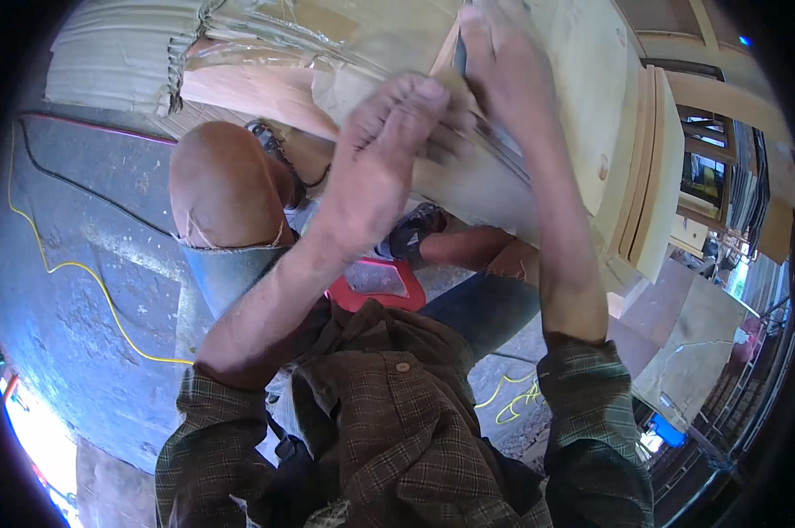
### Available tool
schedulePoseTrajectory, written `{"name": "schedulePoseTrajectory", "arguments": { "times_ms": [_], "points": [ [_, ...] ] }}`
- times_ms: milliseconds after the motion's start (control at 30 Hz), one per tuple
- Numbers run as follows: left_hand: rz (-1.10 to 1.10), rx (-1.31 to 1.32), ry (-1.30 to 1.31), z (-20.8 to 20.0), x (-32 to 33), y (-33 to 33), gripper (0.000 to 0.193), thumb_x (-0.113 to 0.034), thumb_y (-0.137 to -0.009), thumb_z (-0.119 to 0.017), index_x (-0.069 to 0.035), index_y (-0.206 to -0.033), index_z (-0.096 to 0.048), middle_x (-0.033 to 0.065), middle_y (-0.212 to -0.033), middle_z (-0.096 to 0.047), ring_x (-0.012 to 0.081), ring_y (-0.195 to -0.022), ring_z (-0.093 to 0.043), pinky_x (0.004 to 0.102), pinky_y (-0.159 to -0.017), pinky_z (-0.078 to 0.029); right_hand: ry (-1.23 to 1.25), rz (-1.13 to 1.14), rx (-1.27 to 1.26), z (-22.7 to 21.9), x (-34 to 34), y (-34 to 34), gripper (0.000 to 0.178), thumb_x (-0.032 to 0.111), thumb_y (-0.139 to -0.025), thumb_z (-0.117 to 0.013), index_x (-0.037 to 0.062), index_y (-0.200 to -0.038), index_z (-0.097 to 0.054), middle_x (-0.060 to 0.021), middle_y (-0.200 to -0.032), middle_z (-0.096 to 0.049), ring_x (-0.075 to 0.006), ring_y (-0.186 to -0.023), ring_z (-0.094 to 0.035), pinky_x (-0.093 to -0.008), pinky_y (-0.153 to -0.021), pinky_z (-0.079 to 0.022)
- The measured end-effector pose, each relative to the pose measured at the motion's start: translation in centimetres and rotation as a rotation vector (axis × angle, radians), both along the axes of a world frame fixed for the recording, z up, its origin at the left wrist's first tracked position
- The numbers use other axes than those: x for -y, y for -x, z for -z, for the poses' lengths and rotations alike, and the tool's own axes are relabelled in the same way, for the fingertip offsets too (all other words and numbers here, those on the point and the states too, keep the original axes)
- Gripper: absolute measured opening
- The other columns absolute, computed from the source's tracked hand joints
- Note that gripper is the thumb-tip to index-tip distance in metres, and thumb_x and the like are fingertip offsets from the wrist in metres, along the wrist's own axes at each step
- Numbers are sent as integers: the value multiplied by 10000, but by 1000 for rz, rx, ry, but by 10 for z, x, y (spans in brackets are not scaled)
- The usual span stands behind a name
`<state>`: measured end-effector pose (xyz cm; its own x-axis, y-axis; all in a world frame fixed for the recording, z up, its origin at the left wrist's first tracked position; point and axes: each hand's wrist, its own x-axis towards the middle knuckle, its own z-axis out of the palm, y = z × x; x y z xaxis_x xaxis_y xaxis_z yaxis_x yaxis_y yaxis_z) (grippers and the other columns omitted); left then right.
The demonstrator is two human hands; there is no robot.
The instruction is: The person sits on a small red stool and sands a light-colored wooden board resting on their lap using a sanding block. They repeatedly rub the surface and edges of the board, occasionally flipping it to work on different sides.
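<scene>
In front of me, above pale wooden boards, my two hands work close together. My left hand (380, 158) is closed, its thumb pressed towards the curled fingers at the edge of a thin tan sheet (456, 85). The sheet looks dark on one side; its exact kind is unclear. Farther off and to the right, my right hand (507, 75) has its fingers bent down around the sheet's far part. Motion smears the fingers of both hands a little. Below them lies a dusty wooden surface (468, 185) with narrow dark grooves.
A broad pale panel (582, 97) and stacked board edges (648, 167) stand at right. Torn cardboard (107, 66) lies far left. A yellow cord (98, 273) and a black cable (72, 172) cross the floor. Between my legs is a red-rimmed object (384, 299).
</scene>
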<state>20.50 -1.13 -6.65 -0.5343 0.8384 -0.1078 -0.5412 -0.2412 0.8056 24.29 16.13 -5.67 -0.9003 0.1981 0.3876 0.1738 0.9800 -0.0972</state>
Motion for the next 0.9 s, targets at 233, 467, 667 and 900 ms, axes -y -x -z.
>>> {"name": "schedulePoseTrajectory", "arguments": {
  "times_ms": [233, 467, 667, 900],
  "points": [
    [-373, -1074, 194, 11, 4, 15, 168, -106, -895, -575, -14, -1028, -621, 124, -894, -629, 203, -763, -606, 294, -727, -480, 105, 158, 9, -6, 49, -37, 400, 185, -940, -453, 17, -1302, -495, -185, -1379, -441, -356, -1292, -398, -428, -1079, -290],
    [-334, -1411, 122, -10, -118, 97, 308, -180, -881, -513, 16, -1107, -587, 260, -1140, -574, 421, -1065, -541, 432, -922, -449, 82, 78, 7, -8, 51, -51, 421, 148, -876, -530, -18, -1262, -497, -200, -1329, -463, -377, -1243, -431, -469, -1022, -355],
    [-174, -1607, 338, 6, -148, 82, 293, -240, -899, -472, -16, -1043, -592, 204, -1065, -615, 381, -1071, -544, 439, -928, -438, 210, 72, 48, -23, 67, -80, 424, 131, -873, -520, -3, -1275, -501, -170, -1365, -447, -368, -1279, -403, -479, -1042, -337],
    [-3, -2318, 143, -5, -225, 136, 350, -281, -900, -422, -1, -1021, -595, 191, -1055, -626, 357, -1126, -515, 471, -1012, -364, 283, 86, 189, -23, 82, -120, 480, 154, -854, -556, 18, -1307, -475, -166, -1404, -401, -357, -1297, -385, -515, -1032, -337]
  ]
}}
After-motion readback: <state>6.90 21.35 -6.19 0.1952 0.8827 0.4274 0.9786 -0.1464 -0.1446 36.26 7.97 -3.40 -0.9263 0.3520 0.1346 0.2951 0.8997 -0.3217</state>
